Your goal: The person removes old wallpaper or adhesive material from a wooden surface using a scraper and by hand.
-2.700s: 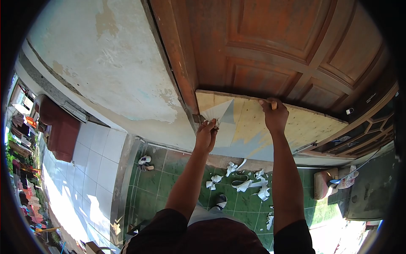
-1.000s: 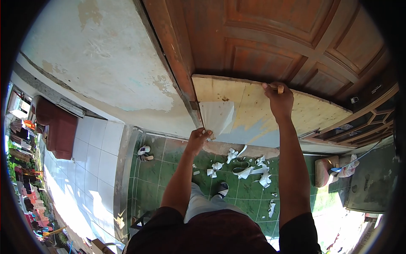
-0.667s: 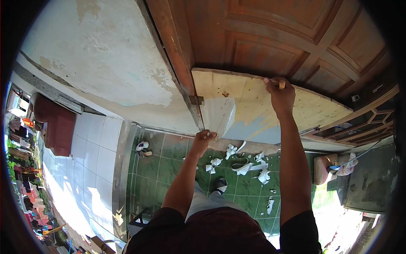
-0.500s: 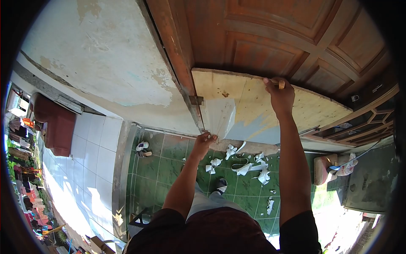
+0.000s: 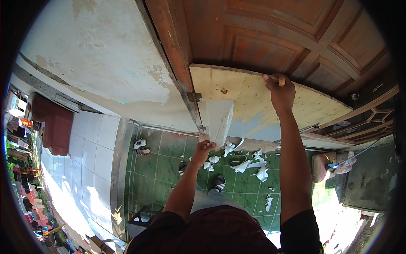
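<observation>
A plywood panel (image 5: 258, 97) stands against the wooden door, its bare yellowish face toward me and a grey-blue patch low on it. A strip of white sheet (image 5: 220, 116) hangs partly peeled from its left side. My left hand (image 5: 201, 153) pinches the lower end of this strip, below the panel's bottom edge. Up at the top edge, my right hand (image 5: 282, 94) is closed over the panel's rim. A small tan piece (image 5: 282, 81) shows at its fingers.
Torn white scraps (image 5: 241, 165) lie on the green tiled floor (image 5: 165, 169) near my sandalled feet. The brown door (image 5: 262, 46) rises behind the panel, with a peeling wall (image 5: 114, 63) at left. Shoes (image 5: 141, 146) sit by that wall. A maroon sofa (image 5: 53, 122) stands farther left.
My left hand has moved down toward me, drawing the white strip longer and tighter. My right hand stays on the panel's top edge. A second sandal now shows beside my left arm.
</observation>
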A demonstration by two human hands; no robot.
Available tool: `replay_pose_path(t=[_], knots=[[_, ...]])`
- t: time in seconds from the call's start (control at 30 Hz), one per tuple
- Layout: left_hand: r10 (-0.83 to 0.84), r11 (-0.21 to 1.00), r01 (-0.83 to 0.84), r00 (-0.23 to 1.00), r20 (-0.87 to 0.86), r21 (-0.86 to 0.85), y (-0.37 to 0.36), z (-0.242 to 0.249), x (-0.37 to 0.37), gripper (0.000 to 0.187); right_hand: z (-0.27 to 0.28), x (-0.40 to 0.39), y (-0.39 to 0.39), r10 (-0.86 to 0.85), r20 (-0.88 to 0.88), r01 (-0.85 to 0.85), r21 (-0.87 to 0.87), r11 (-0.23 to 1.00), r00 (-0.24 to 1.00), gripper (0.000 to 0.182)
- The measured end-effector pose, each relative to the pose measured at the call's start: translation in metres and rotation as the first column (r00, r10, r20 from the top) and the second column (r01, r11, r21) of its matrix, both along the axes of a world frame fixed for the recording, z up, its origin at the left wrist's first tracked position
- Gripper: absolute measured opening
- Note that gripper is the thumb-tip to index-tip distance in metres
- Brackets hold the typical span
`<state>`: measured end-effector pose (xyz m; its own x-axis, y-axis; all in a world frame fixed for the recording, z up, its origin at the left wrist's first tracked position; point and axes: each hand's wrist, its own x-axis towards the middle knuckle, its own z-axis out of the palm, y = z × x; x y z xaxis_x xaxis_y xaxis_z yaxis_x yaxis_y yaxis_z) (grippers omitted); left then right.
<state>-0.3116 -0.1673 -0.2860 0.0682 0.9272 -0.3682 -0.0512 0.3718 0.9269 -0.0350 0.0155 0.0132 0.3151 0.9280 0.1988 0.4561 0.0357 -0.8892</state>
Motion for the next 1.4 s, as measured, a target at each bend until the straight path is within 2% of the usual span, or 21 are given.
replay_pose_path(t=[0.1, 0.2, 0.4, 0.47, 0.6, 0.7, 0.8, 0.9, 0.97, 1.0, 1.03, 1.07, 1.1, 1.13, 1.17, 1.23, 1.3, 1.33, 1.4], knots=[[0.072, 0.993, -0.087, 0.982, 0.173, 0.085, -0.003, 0.000, 0.011, 0.033, -0.001, 0.001, 0.000, 0.004, 0.010, -0.004, -0.011, 1.000, 1.000, 0.045], [0.013, 0.999, -0.017, 0.997, 0.078, 0.046, -0.006, -0.003, 0.006, 0.033, 0.001, 0.000, 0.000, 0.000, 0.007, 0.001, -0.009, 1.000, 1.000, 0.048], [0.014, 1.000, -0.014, 0.998, 0.062, 0.005, -0.020, -0.009, 0.009, 0.033, 0.007, 0.000, -0.002, 0.022, 0.015, -0.022, -0.037, 0.999, 1.000, 0.047], [0.011, 1.000, -0.010, 0.998, 0.063, -0.003, -0.026, -0.035, 0.007, 0.034, 0.004, -0.001, -0.002, 0.012, 0.006, -0.011, -0.019, 1.000, 1.000, 0.045], [-0.014, 0.998, 0.018, 0.999, 0.048, -0.064, -0.044, -0.039, 0.006, 0.036, 0.005, -0.002, -0.003, 0.020, -0.032, -0.020, 0.002, 1.000, 0.999, 0.044], [0.028, 0.999, -0.025, 0.998, 0.063, -0.036, -0.085, -0.071, 0.009, 0.037, 0.005, -0.003, -0.003, -0.004, -0.002, 0.004, 0.001, 1.000, 1.000, 0.045], [-0.097, 0.988, 0.083, 0.990, -0.106, -0.130, -0.122, -0.072, -0.014, 0.031, -0.004, 0.002, 0.002, 0.013, -0.016, -0.013, 0.014, 1.000, 1.000, 0.046], [-0.140, 0.979, 0.111, 0.976, -0.168, -0.173, -0.174, -0.105, -0.039, 0.032, -0.004, 0.000, 0.001, 0.006, -0.023, -0.005, 0.023, 1.000, 1.000, 0.046], [-0.445, 0.892, 0.345, 0.785, -0.431, -0.293, -0.234, -0.132, -0.066, 0.035, -0.001, -0.002, -0.003, -0.001, -0.015, 0.001, 0.008, 1.000, 1.000, 0.046], [-0.413, 0.903, 0.295, 0.797, -0.441, -0.312, -0.274, -0.121, -0.079, 0.047, 0.000, -0.002, -0.003, -0.005, -0.010, 0.005, 0.005, 1.000, 1.000, 0.045], [-0.427, 0.848, 0.171, 0.781, -0.455, -0.502, -0.313, -0.114, -0.095, 0.048, -0.001, -0.003, -0.003, -0.007, 0.000, 0.007, 0.010, 1.000, 1.000, 0.045], [-0.267, 0.824, -0.026, 0.863, -0.429, -0.566, -0.361, -0.127, -0.115, 0.048, -0.002, -0.003, -0.002, -0.014, 0.011, 0.014, 0.018, 1.000, 1.000, 0.044], [-0.064, 0.798, -0.268, 0.854, -0.517, -0.540, -0.395, -0.118, -0.126, 0.047, -0.003, -0.001, -0.002, -0.019, 0.023, 0.018, 0.024, 1.000, 1.000, 0.044], [0.074, 0.689, -0.418, 0.853, -0.517, -0.592, -0.434, -0.134, -0.155, 0.045, -0.005, 0.000, -0.003, -0.020, 0.008, 0.020, 0.042, 0.999, 1.000, 0.044], [0.028, 0.676, -0.470, 0.786, -0.618, -0.568, -0.453, -0.126, -0.178, 0.045, -0.008, 0.000, -0.003, -0.012, -0.009, 0.013, 0.068, 0.998, 1.000, 0.044], [0.196, 0.597, -0.612, 0.738, -0.645, -0.519, -0.455, -0.073, -0.191, 0.046, -0.008, -0.007, -0.012, -0.032, -0.024, 0.035, 0.115, 0.993, 0.999, 0.044], [0.395, 0.636, -0.725, 0.599, -0.697, -0.262, -0.462, -0.115, -0.231, 0.046, -0.004, -0.018, -0.029, -0.087, -0.025, 0.090, 0.171, 0.981, 0.996, 0.044], [0.479, 0.644, -0.754, 0.529, -0.700, -0.129, -0.454, -0.116, -0.241, 0.046, -0.014, -0.022, -0.034, -0.072, -0.008, 0.071, 0.282, 0.957, 0.997, 0.044], [0.349, 0.767, -0.637, 0.520, -0.779, -0.081, -0.423, -0.103, -0.246, 0.044, -0.049, -0.033, -0.033, -0.055, 0.026, 0.035, 0.494, 0.869, 0.998, 0.046]])
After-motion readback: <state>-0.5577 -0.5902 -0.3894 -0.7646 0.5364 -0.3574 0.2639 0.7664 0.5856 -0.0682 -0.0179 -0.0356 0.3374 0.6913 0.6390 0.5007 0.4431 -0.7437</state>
